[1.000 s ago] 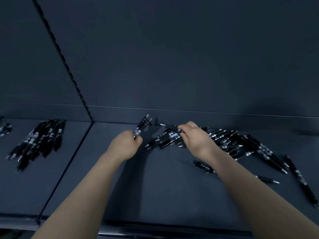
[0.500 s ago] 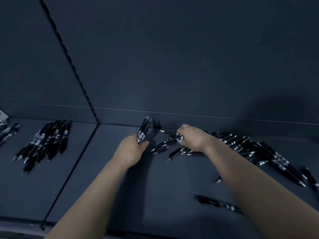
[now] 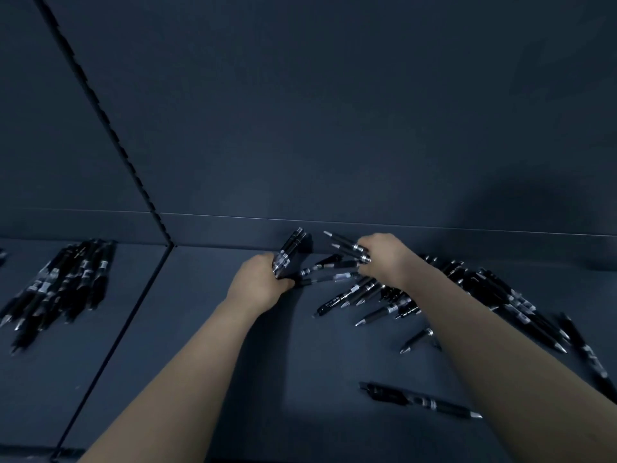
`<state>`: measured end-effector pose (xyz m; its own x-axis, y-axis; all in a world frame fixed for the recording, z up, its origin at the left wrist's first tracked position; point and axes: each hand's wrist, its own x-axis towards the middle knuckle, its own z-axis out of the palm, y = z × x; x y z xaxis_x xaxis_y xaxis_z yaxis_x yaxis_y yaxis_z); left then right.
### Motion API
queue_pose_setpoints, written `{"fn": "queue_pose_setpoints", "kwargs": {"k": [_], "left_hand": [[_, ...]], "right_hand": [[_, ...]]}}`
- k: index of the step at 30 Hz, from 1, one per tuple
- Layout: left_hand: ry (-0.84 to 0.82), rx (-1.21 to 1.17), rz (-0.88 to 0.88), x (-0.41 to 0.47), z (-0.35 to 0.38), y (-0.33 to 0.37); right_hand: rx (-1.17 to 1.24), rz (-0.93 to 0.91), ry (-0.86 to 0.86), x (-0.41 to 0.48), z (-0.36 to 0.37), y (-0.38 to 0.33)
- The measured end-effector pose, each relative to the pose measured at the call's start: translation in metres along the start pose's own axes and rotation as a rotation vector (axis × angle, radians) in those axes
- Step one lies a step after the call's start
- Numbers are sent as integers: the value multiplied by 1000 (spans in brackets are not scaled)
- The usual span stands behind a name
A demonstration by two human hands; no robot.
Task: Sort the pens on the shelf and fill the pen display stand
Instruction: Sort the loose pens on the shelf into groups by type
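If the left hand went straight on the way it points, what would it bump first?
Probably the shelf's back wall: the left hand grips a pen bundle aimed at it, whose ends look nearly there, though depth is unclear.

This looks like a shop: dark display shelving (image 3: pixel 217 379) with a slotted upright (image 3: pixel 100 105) running down from the upper left. Heaps of identical black pens (image 3: pixel 66 285) lie at lower left and lower right.

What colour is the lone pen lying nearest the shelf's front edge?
The lone pen is black, with silver bands and tip; head view.
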<state>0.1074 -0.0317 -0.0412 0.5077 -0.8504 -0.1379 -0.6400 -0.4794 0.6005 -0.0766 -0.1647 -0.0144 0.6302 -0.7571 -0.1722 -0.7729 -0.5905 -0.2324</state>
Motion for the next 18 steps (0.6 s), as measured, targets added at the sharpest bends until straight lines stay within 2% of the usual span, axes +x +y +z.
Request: {"fn": "queue_pose_setpoints", "kwargs": {"k": [5,9,15,18], "left_hand": [[-47,26,-20,3,3,5],[-113,-23,-39,-1,3,1],[-148,-299,-55,-24,-9,-9],[-163,-393,-94,-45,-19,-12]], "right_hand": [[66,100,83,-5,-8,18],[133,104,62,-16,-7,22],[143,140,-43,-27,-5,4],[281,138,-79,-28,-2,-12]]}}
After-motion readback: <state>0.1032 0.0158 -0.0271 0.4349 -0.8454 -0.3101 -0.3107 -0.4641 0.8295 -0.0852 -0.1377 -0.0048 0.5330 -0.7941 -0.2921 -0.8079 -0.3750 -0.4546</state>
